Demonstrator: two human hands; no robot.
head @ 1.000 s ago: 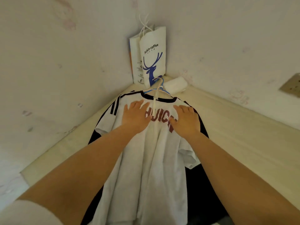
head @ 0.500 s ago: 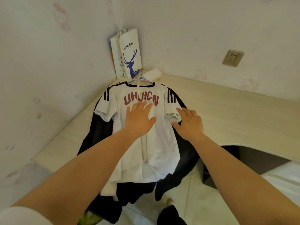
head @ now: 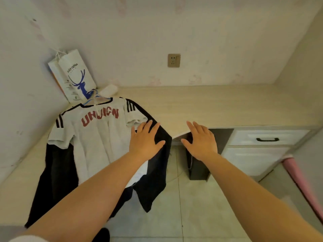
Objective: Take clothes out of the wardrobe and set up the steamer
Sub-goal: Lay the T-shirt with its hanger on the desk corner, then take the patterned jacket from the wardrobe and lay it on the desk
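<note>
- 2 hands out, both flat w/ fingers spread, gripping nothing: left hand (head: 146,141) over right edge of the clothes, right hand (head: 201,141) apart, past table (head: 218,105) edge.
- 2 garments on table corner: 1 white tee (head: 99,135) w/ red lettering atop 1 black garment (head: 57,172), hems hanging off front.
- 1 blue hanger (head: 95,98) at collar.
- 2 paper bags (head: 75,75) against wall.
- 1 wall socket (head: 173,60).
- 1 drawer handle (head: 267,139).

The scene is being viewed from one head-worn wide-angle camera, angled forward and down over the desk (head: 218,105) corner, close above both outstretched arms.
</note>
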